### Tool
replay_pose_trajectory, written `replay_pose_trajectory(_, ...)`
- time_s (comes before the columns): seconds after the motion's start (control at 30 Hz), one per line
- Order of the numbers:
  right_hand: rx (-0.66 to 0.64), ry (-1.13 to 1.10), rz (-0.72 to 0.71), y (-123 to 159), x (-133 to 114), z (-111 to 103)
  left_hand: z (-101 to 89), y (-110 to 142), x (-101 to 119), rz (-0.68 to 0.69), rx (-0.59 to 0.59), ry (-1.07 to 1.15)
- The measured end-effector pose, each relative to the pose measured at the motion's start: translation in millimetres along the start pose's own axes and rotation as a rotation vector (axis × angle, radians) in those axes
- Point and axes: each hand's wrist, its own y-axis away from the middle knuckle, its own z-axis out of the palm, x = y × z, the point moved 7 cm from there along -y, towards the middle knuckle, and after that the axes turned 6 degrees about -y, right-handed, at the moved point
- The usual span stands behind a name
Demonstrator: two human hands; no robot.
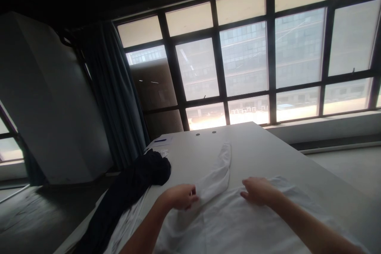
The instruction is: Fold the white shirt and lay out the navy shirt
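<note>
A white long-sleeved garment lies spread on the white table in front of me, with one wrinkled sleeve stretching toward the far end. My left hand is over the garment, left of that sleeve's base. Its fingers are loosely curled, a gap shows between thumb and forefinger, and no cloth is visibly gripped. On the other side, my right hand hovers at or touches the garment's upper edge, thumb and fingers apart. Whether either hand presses on the cloth is hard to make out.
A dark bunched garment lies along the table's left side, over some white cloth. Paper with a blue pen rests at the far left corner. Two round cable holes sit near the far edge. Behind are a blue curtain and large windows.
</note>
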Motion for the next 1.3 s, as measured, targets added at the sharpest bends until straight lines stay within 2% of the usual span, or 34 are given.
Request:
replay_pose_trajectory(0.07,0.03,-0.042,-0.035,-23,-32,7,-14.3,-30,8,-0.043,0.143,-0.018)
replay_pose_trajectory(0.1,0.052,-0.063,-0.036,-34,-45,12,-14.8,-42,11,-0.08,0.207,-0.034)
replay_pose_trajectory(0.2,0.16,-0.107,0.038,-58,-64,28,6.3,-67,20,-0.172,0.319,-0.08)
replay_pose_trajectory(0.3,0.277,-0.129,0.147,-66,-62,41,34.1,-72,30,-0.196,0.373,-0.11)
replay_pose_trajectory(0.37,0.329,-0.142,0.179,-65,-58,48,43.6,-70,33,-0.189,0.405,-0.12)
replay_pose_trajectory(0.57,0.405,-0.221,0.171,-67,-45,63,43.0,-73,27,-0.132,0.413,-0.06)
replay_pose_trajectory(0.73,0.456,-0.35,0.033,-77,-38,68,36.4,-78,7,-0.102,0.341,0.078)
replay_pose_trajectory(0.87,0.563,-0.471,-0.026,-84,-33,65,28.2,-71,-25,-0.06,0.229,0.203)
replay_pose_trajectory(1.0,0.659,-0.548,-0.04,-86,-30,62,27.5,-61,-59,-0.074,0.136,0.262)
replay_pose_trajectory(1.07,0.675,-0.567,-0.044,-86,-29,62,27.2,-60,-71,-0.091,0.164,0.272)
replay_pose_trajectory(1.13,0.666,-0.572,-0.053,-85,-31,63,25.5,-62,-80,-0.124,0.25,0.268)
replay_pose_trajectory(1.23,0.62,-0.548,-0.085,-82,-38,65,24.9,-65,-94,-0.204,0.379,0.242)
replay_pose_trajectory(1.3,0.575,-0.515,-0.115,-78,-45,65,26.9,-66,-101,-0.26,0.425,0.22)
